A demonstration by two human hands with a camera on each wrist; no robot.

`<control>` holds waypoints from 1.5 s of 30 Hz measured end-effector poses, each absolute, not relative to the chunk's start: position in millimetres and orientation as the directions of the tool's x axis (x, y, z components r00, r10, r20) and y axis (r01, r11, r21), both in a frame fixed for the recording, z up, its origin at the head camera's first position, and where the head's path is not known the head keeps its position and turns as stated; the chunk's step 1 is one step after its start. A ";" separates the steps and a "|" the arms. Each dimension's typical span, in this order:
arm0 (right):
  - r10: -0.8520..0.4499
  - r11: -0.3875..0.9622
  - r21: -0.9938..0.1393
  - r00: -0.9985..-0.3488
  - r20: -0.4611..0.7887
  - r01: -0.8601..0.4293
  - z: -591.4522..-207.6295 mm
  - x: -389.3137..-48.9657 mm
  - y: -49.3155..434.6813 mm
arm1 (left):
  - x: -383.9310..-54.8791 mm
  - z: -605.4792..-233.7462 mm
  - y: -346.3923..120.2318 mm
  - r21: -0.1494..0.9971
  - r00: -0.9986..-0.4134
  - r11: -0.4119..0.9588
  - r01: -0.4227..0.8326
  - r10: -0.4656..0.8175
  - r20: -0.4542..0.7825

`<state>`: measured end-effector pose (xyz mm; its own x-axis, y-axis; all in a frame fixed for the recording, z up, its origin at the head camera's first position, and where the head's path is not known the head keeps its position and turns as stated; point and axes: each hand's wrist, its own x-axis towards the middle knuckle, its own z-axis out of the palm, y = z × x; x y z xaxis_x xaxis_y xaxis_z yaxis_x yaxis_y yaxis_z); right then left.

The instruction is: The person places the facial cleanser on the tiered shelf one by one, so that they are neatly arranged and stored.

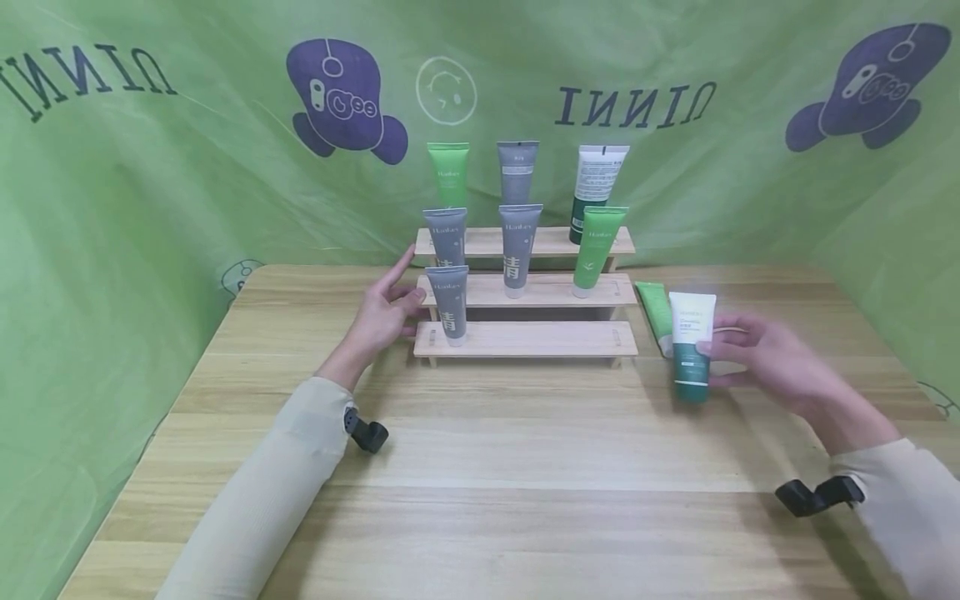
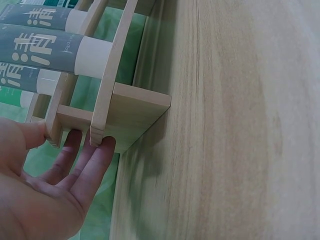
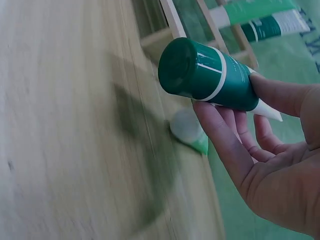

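My right hand (image 1: 765,358) pinches a white and dark green squeeze tube (image 1: 693,346) between thumb and fingers, cap down, above the table. In the right wrist view its green cap (image 3: 177,67) points toward the camera. My left hand (image 1: 384,312) grips the left end of a three-tier wooden display stand (image 1: 540,340), its thumb at the middle board and fingertips at the lower one. One grey tube (image 1: 448,307) stands on the bottom tier's left. The middle tier bears two grey tubes and a green tube (image 1: 597,250). On top are green, grey and white-and-green tubes.
A light green tube (image 1: 655,317) lies on the wooden table (image 1: 480,467) just right of the stand, behind the held tube. Behind the stand hangs a green printed cloth (image 1: 225,167), which also runs along both sides.
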<state>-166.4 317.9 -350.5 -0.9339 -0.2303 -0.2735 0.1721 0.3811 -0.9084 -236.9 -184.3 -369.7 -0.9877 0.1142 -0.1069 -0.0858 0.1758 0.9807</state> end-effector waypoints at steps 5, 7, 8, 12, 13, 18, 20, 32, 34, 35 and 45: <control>-0.248 0.361 -0.925 -0.945 -0.214 0.115 -347.1 -157.1 297.4 | -237.3 -370.4 -184.0 0.982 -0.988 0.168 -0.081 0.113 -0.101; -0.259 0.347 -0.933 -0.947 -0.191 0.093 -345.6 -154.0 288.5 | -237.4 -370.7 -183.9 0.983 -0.989 0.167 -0.077 0.114 -0.097; -0.265 0.340 -0.937 -0.947 -0.182 0.084 -344.9 -152.8 284.1 | -237.4 -370.9 -183.8 0.983 -0.989 0.168 -0.076 0.114 -0.096; -0.280 0.322 -0.944 -0.945 -0.168 0.072 -342.6 -148.2 267.1 | -237.5 -371.5 -183.9 0.982 -0.989 0.175 -0.073 0.112 -0.094; -0.281 0.319 -0.945 -0.945 -0.165 0.070 -342.5 -147.3 263.0 | -237.4 -371.5 -183.9 0.981 -0.989 0.177 -0.073 0.112 -0.094; -0.298 0.292 -0.955 -0.943 -0.148 0.058 -341.0 -141.2 243.7 | -237.0 -371.2 -183.6 0.981 -0.989 0.182 -0.067 0.115 -0.089; -0.308 0.283 -0.958 -0.941 -0.142 0.052 -339.5 -138.9 235.8 | -236.6 -370.8 -183.8 0.981 -0.989 0.181 -0.065 0.116 -0.087; -0.306 0.264 -0.965 -0.949 -0.073 -0.011 -330.1 -137.7 185.2 | -237.4 -371.2 -185.4 0.983 -0.989 0.171 -0.064 0.121 -0.086; -0.310 0.260 -0.965 -0.949 -0.050 -0.034 -328.5 -139.5 176.6 | -237.5 -371.2 -185.4 0.984 -0.989 0.168 -0.064 0.120 -0.085; -0.310 0.257 -0.965 -0.950 -0.039 -0.044 -328.1 -141.0 172.4 | -237.6 -371.3 -185.4 0.984 -0.989 0.168 -0.066 0.118 -0.087; -0.278 0.232 -0.950 -0.950 0.141 -0.209 -331.3 -167.1 138.0 | -236.8 -371.0 -185.5 0.983 -0.990 0.173 -0.065 0.114 -0.085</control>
<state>-167.1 138.0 -331.3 -0.9500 -0.2785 0.1410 -0.2090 0.2319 -0.9500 -236.8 -185.5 -371.0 -0.9898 0.1138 -0.0855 -0.0650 0.1727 0.9828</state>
